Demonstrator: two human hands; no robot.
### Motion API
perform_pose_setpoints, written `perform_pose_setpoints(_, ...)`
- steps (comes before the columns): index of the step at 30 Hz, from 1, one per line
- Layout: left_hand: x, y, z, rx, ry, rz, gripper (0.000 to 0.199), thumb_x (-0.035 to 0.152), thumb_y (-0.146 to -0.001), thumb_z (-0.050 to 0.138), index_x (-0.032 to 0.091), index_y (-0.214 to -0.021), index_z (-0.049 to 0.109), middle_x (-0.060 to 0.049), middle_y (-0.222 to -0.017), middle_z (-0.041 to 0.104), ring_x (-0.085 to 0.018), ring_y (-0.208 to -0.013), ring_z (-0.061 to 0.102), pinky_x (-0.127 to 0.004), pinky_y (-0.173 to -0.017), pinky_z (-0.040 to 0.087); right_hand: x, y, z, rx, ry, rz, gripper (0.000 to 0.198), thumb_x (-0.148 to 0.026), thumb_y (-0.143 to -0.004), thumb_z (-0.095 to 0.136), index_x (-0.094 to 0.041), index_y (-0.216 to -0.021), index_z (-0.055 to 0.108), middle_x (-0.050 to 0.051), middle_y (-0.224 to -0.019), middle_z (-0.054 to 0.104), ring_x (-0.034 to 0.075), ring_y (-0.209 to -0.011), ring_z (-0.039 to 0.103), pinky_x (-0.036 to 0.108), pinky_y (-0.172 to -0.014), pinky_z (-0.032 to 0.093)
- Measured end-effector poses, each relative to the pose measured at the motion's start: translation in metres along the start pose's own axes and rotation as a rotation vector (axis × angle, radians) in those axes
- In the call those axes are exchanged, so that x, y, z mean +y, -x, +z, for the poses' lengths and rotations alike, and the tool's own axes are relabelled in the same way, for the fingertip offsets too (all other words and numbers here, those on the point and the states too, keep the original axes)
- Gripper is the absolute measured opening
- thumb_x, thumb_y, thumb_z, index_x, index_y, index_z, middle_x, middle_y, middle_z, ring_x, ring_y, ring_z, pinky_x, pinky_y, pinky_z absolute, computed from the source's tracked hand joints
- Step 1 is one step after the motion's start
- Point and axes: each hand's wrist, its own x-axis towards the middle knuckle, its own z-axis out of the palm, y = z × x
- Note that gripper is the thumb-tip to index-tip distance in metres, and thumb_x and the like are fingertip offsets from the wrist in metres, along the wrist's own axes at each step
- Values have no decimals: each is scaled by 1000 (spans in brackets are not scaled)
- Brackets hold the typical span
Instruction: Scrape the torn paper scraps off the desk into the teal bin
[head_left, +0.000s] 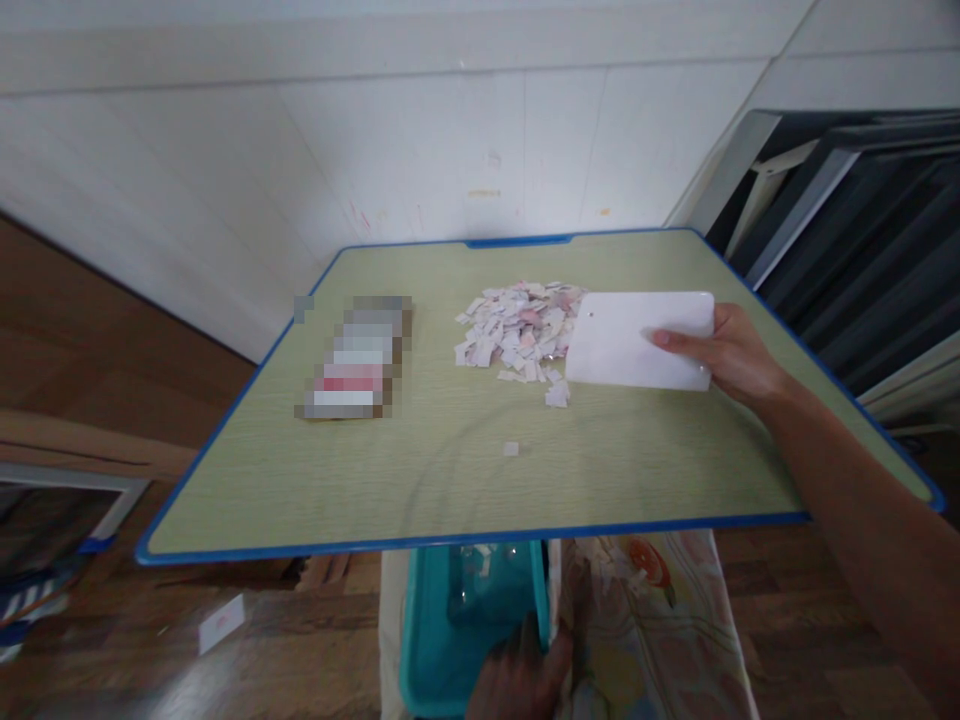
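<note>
In my right hand [731,350] is a flat white rectangular card [630,345] with small holes near its corners. My thumb presses on its face, and its left edge touches a pile of small paper scraps [517,325] on the folding table [450,480]. Several loose scraps lie just in front of the pile, and one single scrap [511,449] sits nearer the front edge. Below the table, my left hand [517,675] grips the right rim of a teal plastic tray [427,640], fingers inside and thumb outside. A clear container [465,590] with a few scraps is in the tray.
A pixelated rectangular item [356,360] lies at the table's left. Patterned cloth [652,620] is under and beside the tray. A white card [222,624] lies on the wooden floor. Dark panels [862,200] lean at the right, and a white wall [450,140] stands behind.
</note>
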Motion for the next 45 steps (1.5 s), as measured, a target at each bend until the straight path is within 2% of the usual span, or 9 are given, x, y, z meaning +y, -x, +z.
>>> perform_pose_setpoints(8, 0, 2, 2, 13, -20, 22, 50, 13, -66, 50, 28, -112, 41, -8, -90, 58, -21, -63, 57, -29, -49, 46, -3, 0, -2, 18, 19, 6, 25, -25, -58, 66, -18, -82, 62, 0, -78, 62, 9, -60, 55, 20, -52, 44)
perform_pose_setpoints(15, -2, 2, 2, 46, 31, 52, 59, 21, -61, 57, 26, -116, 36, -10, -94, 57, -22, -66, 57, -31, -50, 46, -5, 3, -2, 51, 1, 12, 23, -25, -56, 66, -17, -78, 62, -1, -74, 62, 9, -56, 54, 19, -50, 43)
perform_pose_setpoints(19, -2, 2, 1, 20, 51, 34, 55, 32, -63, 58, 27, -114, 38, -9, -91, 57, -23, -64, 56, -31, -50, 46, -8, 4, -2, 78, -3, 6, 24, -25, -55, 67, -17, -76, 62, -2, -71, 61, 9, -54, 54, 20, -49, 42)
perform_pose_setpoints(23, -1, 2, -2, -16, 42, 21, 48, 27, -68, 52, 27, -114, 38, -10, -93, 56, -23, -68, 56, -31, -52, 45, -13, 7, 0, 44, -14, 54, 22, -24, -53, 68, -16, -73, 61, -3, -65, 60, 8, -50, 52, 19, -44, 40)
perform_pose_setpoints(27, 0, 2, -1, -67, 99, 11, 57, 36, -63, 58, 26, -115, 36, -12, -97, 54, -26, -73, 56, -34, -55, 45, -17, 9, -1, 70, -26, 69, 19, -23, -52, 68, -15, -68, 61, -3, -62, 60, 7, -47, 50, 18, -42, 38)
perform_pose_setpoints(29, 0, 2, -1, -92, 112, 18, 61, 34, -61, 59, 26, -117, 35, -12, -98, 54, -26, -73, 56, -35, -56, 45, -18, 9, -2, 46, -8, 88, 18, -23, -51, 69, -15, -65, 61, -3, -59, 60, 7, -45, 50, 18, -40, 36)
perform_pose_setpoints(33, -1, 1, -2, -84, 105, 3, 53, 26, -65, 55, 26, -115, 37, -12, -99, 54, -25, -75, 56, -33, -57, 45, -19, 9, -3, -17, 43, 122, 16, -24, -51, 69, -15, -62, 61, -3, -55, 58, 7, -42, 49, 18, -37, 34)
perform_pose_setpoints(45, 0, 2, 1, -85, 135, -5, 72, 53, -57, 60, 29, -119, 32, -11, -100, 53, -26, -75, 56, -34, -58, 44, -18, 10, -1, 0, 6, 99, 18, -24, -52, 69, -15, -64, 60, -2, -56, 58, 8, -43, 49, 18, -39, 36)
